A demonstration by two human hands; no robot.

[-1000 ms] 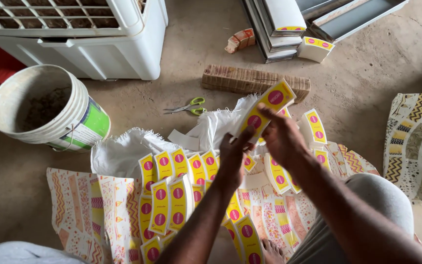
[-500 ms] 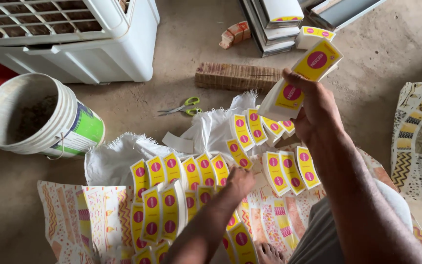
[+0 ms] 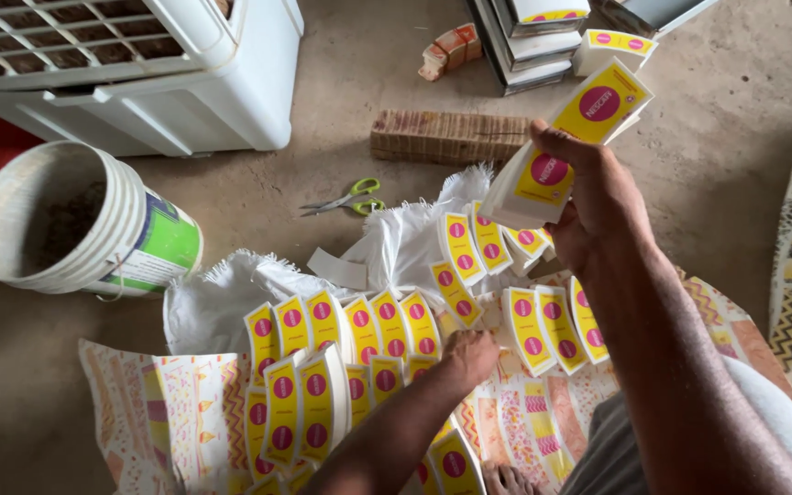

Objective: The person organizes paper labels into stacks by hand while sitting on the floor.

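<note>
Fingers of my right hand [image 3: 598, 197] are clenched around a stack of flat yellow paper sleeves with magenta circles [image 3: 566, 147], lifted above the floor and tilted, its upper end fanned toward the top right. My left hand [image 3: 471, 353] is down low with its fingers curled onto the overlapping rows of the same yellow sleeves [image 3: 341, 357] spread in front of me; whether it actually grips one I cannot tell. More of these sleeves lie in a second row [image 3: 543, 316] just under my raised hand. The rows rest partly on a white woven sack with frayed edges [image 3: 405, 243] and partly on a patterned paper sheet in orange and cream [image 3: 162, 417] that covers the concrete floor [image 3: 744, 119]. Beyond the sack lie green-handled scissors [image 3: 348, 197] and, just behind them, a brown bundle of stacked card strips [image 3: 451, 136]. To my left a white plastic bucket with a green label [image 3: 75, 220] stands tilted, near a white slatted plastic cooler [image 3: 130, 69]. At the far top, grey flat trays [image 3: 533, 37] sit stacked, with another small pile of yellow sleeves [image 3: 611, 46] beside them.
</note>
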